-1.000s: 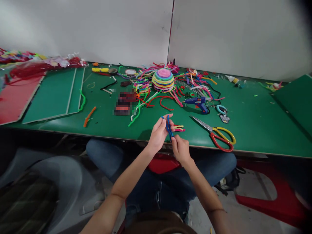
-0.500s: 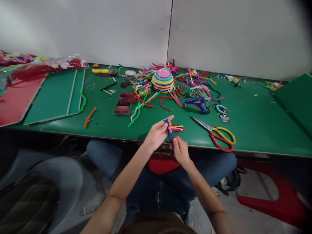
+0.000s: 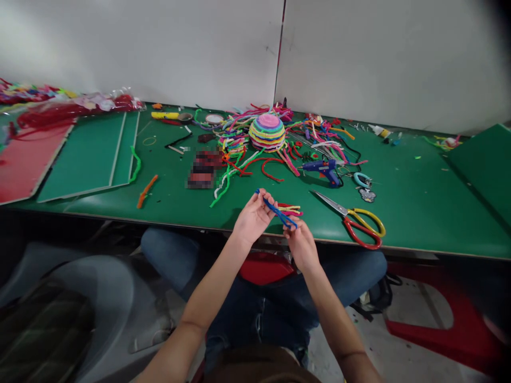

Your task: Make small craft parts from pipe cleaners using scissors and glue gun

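Observation:
A folded blue pipe cleaner (image 3: 278, 211) stretches between both of my hands, just above the near edge of the green table (image 3: 419, 202). My left hand (image 3: 251, 218) pinches its upper left end. Its lower right end is pinched by my right hand (image 3: 300, 243). A small bundle of red, yellow and pink pipe cleaner pieces (image 3: 293, 209) lies on the table right behind my hands.
Red and yellow scissors (image 3: 355, 219) lie to the right. A blue glue gun (image 3: 324, 169), pliers (image 3: 362, 180), a striped woven dome (image 3: 267, 131) and a tangle of pipe cleaners sit further back. Green and red boards (image 3: 85, 154) lie at left. An orange piece (image 3: 147, 190) lies loose.
The blue pipe cleaner has gone from nearly upright to slanted, as my left hand moved left and up and my right hand shifted right.

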Tool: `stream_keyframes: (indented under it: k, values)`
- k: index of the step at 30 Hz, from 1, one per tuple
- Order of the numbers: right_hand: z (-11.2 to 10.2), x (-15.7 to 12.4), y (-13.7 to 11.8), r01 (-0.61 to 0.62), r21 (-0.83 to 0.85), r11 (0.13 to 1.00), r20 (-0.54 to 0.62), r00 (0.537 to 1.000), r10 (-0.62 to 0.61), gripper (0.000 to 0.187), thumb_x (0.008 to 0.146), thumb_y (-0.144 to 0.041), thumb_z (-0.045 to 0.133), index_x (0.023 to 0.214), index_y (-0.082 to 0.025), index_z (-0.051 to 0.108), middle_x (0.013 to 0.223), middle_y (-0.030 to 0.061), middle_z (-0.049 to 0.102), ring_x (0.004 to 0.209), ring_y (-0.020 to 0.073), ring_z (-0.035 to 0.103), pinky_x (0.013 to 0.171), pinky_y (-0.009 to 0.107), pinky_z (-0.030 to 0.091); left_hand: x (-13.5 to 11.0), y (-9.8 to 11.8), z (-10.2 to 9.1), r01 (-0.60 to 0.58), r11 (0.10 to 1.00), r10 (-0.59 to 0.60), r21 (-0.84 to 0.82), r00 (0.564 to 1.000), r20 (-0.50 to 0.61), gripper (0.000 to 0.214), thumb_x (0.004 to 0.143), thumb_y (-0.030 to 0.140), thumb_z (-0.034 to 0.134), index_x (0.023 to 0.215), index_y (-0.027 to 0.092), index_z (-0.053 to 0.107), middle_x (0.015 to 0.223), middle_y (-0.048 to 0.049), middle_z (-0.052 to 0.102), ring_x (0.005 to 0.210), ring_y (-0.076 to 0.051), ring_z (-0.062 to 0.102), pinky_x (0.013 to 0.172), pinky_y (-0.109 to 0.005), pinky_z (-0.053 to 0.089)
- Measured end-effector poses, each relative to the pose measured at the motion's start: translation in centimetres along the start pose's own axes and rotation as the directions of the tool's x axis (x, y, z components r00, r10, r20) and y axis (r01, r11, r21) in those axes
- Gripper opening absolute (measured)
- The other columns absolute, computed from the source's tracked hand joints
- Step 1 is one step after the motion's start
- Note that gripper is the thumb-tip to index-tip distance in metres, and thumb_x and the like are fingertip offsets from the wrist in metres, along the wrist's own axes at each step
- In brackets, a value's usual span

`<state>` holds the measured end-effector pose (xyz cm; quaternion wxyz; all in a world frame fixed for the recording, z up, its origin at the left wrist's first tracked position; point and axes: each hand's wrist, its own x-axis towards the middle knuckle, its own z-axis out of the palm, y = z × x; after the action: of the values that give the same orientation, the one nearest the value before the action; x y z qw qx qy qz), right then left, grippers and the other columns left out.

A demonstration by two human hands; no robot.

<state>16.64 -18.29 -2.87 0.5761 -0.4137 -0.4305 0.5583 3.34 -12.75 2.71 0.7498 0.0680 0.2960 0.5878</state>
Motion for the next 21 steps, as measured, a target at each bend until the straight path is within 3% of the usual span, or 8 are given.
stream_keyframes:
  k: [4, 9, 12, 16, 18, 21]
  values:
    - [0.8, 0.1, -0.2, -0.233, 0.220, 0.947, 0.012, 0.972, 0.236, 0.035, 0.072, -0.054, 0.060, 0.072, -0.022, 0.049, 0.084, 0.0038, 0.056, 0.077, 0.0153, 0.058, 0.057, 0.025, 0.043, 0.2, 0.3, 0.1, -0.075, 0.997, 0.074, -0.023, 0.996, -0.044, 0.028, 0.092, 0.008, 0.033, 0.076, 0.018, 0.053, 0.067, 0.0041, 0.055, 0.061, -0.002, 0.056, 0.079, -0.019, 0.048]
    - [0.9, 0.6, -0.8, -0.412, 0.350, 0.841, -0.005, 0.897, 0.441, 0.032, 0.061, -0.036, 0.074, 0.061, -0.019, 0.048, 0.069, 0.0019, 0.063, 0.057, 0.0098, 0.057, 0.045, 0.018, 0.039, -0.2, -0.4, 0.2, -0.178, 0.980, 0.172, 0.093, 0.983, 0.067, 0.017, 0.089, 0.010, 0.041, 0.079, 0.019, 0.051, 0.067, 0.0046, 0.052, 0.060, -0.003, 0.054, 0.075, -0.019, 0.049]
    - [0.6, 0.7, -1.0, -0.403, 0.380, 0.833, -0.026, 0.895, 0.445, 0.029, 0.060, -0.033, 0.075, 0.066, -0.020, 0.049, 0.068, 0.0000, 0.065, 0.055, 0.0105, 0.059, 0.045, 0.019, 0.044, -0.7, -0.6, 0.7, -0.190, 0.969, 0.165, 0.156, 0.973, 0.164, 0.009, 0.088, 0.015, 0.048, 0.079, 0.018, 0.051, 0.067, 0.0044, 0.051, 0.061, -0.004, 0.054, 0.070, -0.018, 0.049]
    - [0.1, 0.4, -1.0, -0.294, 0.321, 0.900, -0.009, 0.950, 0.313, 0.034, 0.066, -0.045, 0.070, 0.087, -0.024, 0.055, 0.074, -0.0007, 0.067, 0.056, 0.0118, 0.062, 0.045, 0.021, 0.046, -1.4, -0.3, 1.4, -0.181, 0.976, 0.150, 0.123, 0.962, 0.226, 0.009, 0.086, 0.015, 0.051, 0.077, 0.017, 0.051, 0.067, 0.0037, 0.053, 0.061, -0.004, 0.054, 0.066, -0.017, 0.049]
    - [-0.1, 0.3, -0.9, -0.277, 0.223, 0.935, 0.083, 0.961, 0.265, 0.039, 0.070, -0.056, 0.062, 0.086, -0.021, 0.058, 0.071, 0.0013, 0.067, 0.051, 0.0110, 0.059, 0.041, 0.020, 0.042, -1.5, -0.2, 1.5, -0.193, 0.976, 0.163, 0.099, 0.953, 0.255, 0.010, 0.086, 0.014, 0.050, 0.077, 0.017, 0.052, 0.068, 0.0036, 0.054, 0.063, -0.004, 0.055, 0.067, -0.017, 0.049]
    - [-0.3, 0.2, -0.7, -0.295, 0.076, 0.952, 0.256, 0.929, 0.267, 0.055, 0.077, -0.069, 0.042, 0.076, -0.017, 0.059, 0.058, 0.0021, 0.062, 0.041, 0.0085, 0.050, 0.037, 0.020, 0.032, -1.7, -0.1, 1.4, -0.188, 0.976, 0.152, 0.114, 0.952, 0.265, 0.009, 0.087, 0.014, 0.050, 0.079, 0.017, 0.053, 0.069, 0.0037, 0.054, 0.064, -0.004, 0.056, 0.072, -0.020, 0.050]
